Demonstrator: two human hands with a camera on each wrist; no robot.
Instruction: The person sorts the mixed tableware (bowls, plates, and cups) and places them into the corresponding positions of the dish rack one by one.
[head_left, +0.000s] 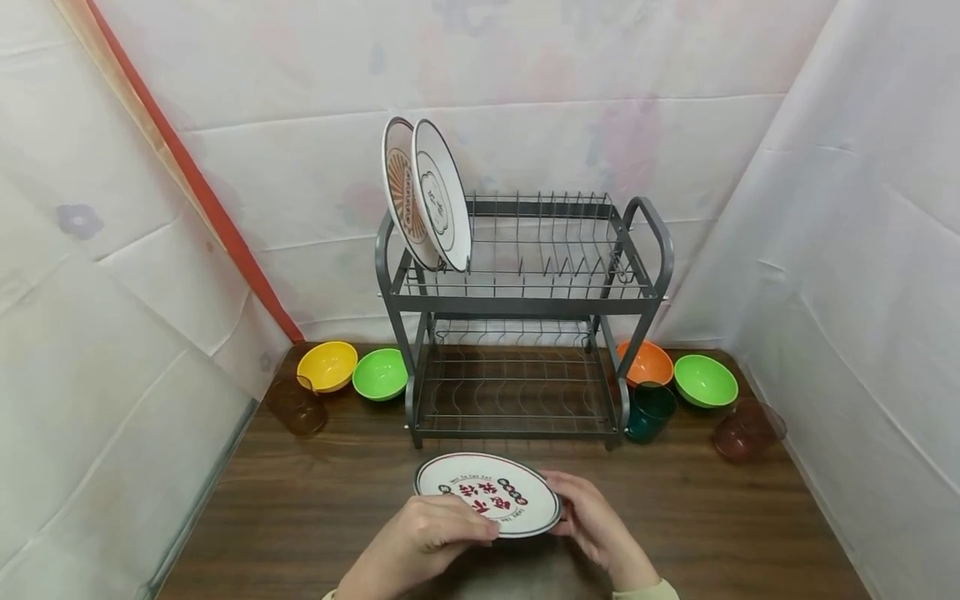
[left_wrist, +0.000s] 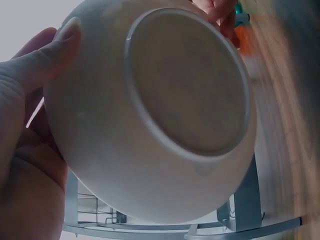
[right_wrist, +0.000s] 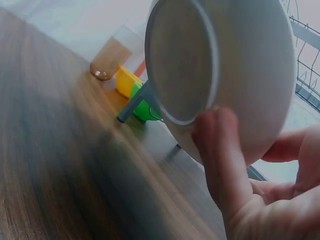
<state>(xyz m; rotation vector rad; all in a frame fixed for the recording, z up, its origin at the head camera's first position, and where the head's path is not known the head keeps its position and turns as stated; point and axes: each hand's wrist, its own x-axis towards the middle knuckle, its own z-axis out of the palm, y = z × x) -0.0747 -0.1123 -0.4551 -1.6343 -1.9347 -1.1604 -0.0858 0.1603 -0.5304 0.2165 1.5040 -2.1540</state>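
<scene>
A white plate (head_left: 487, 493) with red lettering and a dark rim is held above the table, in front of the rack. My left hand (head_left: 435, 533) grips its near-left edge, thumb against the underside in the left wrist view. At the right edge, my right hand (head_left: 592, 523) pinches the rim. The plate's plain underside (right_wrist: 182, 60) and its foot ring show in both wrist views. Two more plates, one with a brown sunburst (head_left: 403, 196) and one with a dark emblem (head_left: 438, 200), stand upright at the left end of the rack's upper tier.
The two-tier dark metal dish rack (head_left: 525, 307) stands at the table's back. Left of it are a yellow bowl (head_left: 327, 367), a green bowl (head_left: 380, 374) and a brown cup (head_left: 298, 407); right, an orange bowl (head_left: 647, 364), another green bowl (head_left: 706, 381), a teal cup (head_left: 649, 412) and a reddish cup (head_left: 746, 429).
</scene>
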